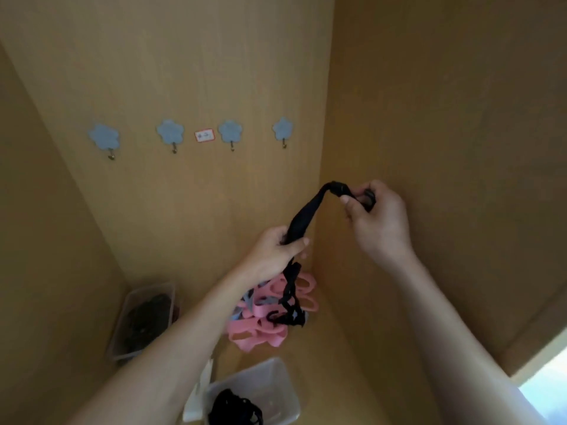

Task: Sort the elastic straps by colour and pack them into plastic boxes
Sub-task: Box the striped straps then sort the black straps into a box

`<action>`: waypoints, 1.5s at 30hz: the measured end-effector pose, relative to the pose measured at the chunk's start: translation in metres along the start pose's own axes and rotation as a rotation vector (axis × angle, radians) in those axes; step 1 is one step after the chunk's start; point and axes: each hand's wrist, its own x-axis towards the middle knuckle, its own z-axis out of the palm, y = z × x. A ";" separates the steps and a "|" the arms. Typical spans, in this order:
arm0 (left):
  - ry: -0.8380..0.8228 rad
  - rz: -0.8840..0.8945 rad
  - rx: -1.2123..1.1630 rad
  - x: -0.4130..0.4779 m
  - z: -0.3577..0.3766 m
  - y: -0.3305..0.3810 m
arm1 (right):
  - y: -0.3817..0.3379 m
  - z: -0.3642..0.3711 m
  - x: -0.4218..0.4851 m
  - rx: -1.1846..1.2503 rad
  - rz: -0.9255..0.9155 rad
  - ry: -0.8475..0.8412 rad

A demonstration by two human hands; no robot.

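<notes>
A black elastic strap (pixel 302 220) stretches between both hands above a wooden cabinet floor. My left hand (pixel 274 251) grips its lower part, and the loose tail hangs down to the pile. My right hand (pixel 376 216) pinches its upper end, raised near the right wall. Below lies a pile of pink straps (pixel 260 331) mixed with grey and black ones. A clear plastic box (pixel 276 378) near the bottom holds black straps (pixel 234 407). Another clear box (pixel 132 302) at the left holds dark straps.
The wooden cabinet has a back panel with several blue flower-shaped hooks (pixel 170 131) and a small red-framed label (pixel 204 135). Its right wall (pixel 445 148) stands close beside my right hand. A white lid (pixel 199 391) leans beside the nearer box.
</notes>
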 end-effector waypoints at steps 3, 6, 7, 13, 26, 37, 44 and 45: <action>0.001 -0.036 0.001 0.004 -0.006 -0.005 | -0.010 0.007 0.023 0.026 -0.012 0.101; 0.035 -0.062 -0.007 0.004 -0.015 -0.014 | -0.018 0.013 0.047 0.026 0.001 0.156; 0.059 -0.067 -0.001 0.004 -0.019 -0.017 | -0.021 0.015 0.054 0.021 0.001 0.174; 0.094 -0.091 0.045 -0.003 -0.039 -0.034 | -0.046 0.023 0.091 0.062 0.005 0.244; 0.234 -0.174 0.274 -0.023 -0.071 -0.081 | -0.098 0.030 0.146 0.246 -0.029 0.175; 0.539 -0.138 0.556 -0.035 -0.101 -0.087 | -0.131 0.014 0.174 0.343 -0.027 0.121; 0.581 -0.146 0.596 -0.054 -0.135 -0.083 | -0.144 0.007 0.173 0.392 -0.045 0.118; 0.581 -0.145 0.620 -0.056 -0.137 -0.081 | -0.147 0.007 0.172 0.399 -0.051 0.115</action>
